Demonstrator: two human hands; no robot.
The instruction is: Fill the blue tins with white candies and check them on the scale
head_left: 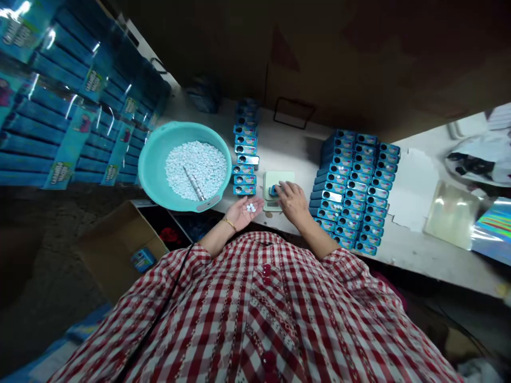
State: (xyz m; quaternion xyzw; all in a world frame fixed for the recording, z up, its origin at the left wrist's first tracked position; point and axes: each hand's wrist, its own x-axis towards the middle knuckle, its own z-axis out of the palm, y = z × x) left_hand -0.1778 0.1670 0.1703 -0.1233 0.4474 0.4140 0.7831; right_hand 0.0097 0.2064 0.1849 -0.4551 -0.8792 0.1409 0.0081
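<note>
My left hand (pixel 244 213) is turned palm up, cupping a few small white pellets (pixel 251 208). My right hand (pixel 293 202) reaches over a pale scale (pixel 275 177), its bent fingers gripping a small blue tin (pixel 273 190) on top. Those fingers partly cover the tin. Left of the scale runs a column of similar blue tins (pixel 244 180), each with a dark round opening. A turquoise basin (pixel 154 159) to the left holds a heap of white pellets (pixel 183 159), with a clear scoop-like tool (pixel 194 183) lying in it.
Stacked rows of blue tins (pixel 349 202) stand to the right, some with white pellets on them. Clear-wrapped blue packs (pixel 59 117) are piled at far left. Below sits an open cardboard box (pixel 115 239). A white card sheet (pixel 413 189) and plastic bags (pixel 475 162) lie further right.
</note>
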